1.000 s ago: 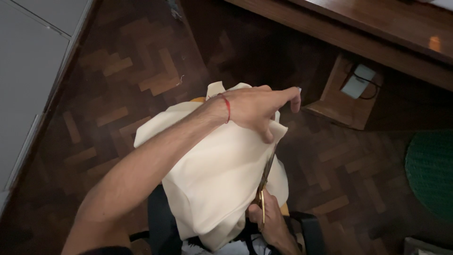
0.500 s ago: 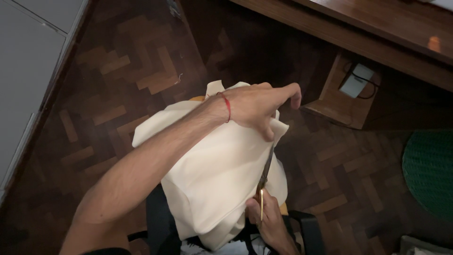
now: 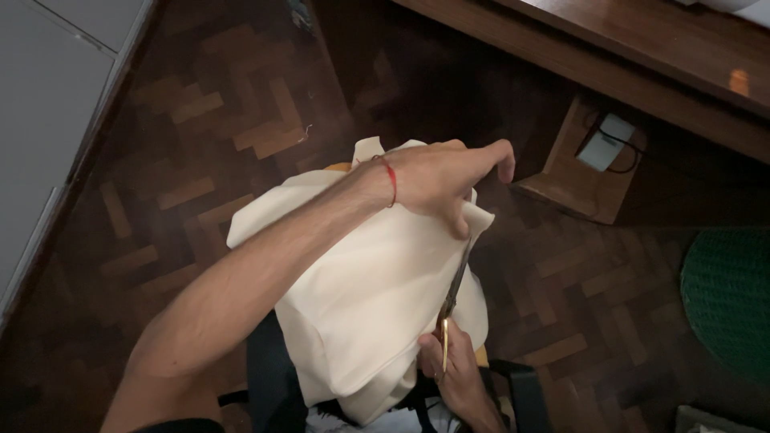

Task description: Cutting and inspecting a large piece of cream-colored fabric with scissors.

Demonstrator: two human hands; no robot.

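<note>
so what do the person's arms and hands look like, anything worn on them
Both arms are bare, with no sleeves in view as far as the picture shows. The left hand has a thin red string bracelet around the wrist. The right hand shows no glove, and no ring or watch that can be made out; only part of it is in view at the bottom edge.

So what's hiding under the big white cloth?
A yellow-orange bit peeks out at the top edge of the cream cloth, and something dark shows below it. The cloth covers the rest.
</note>
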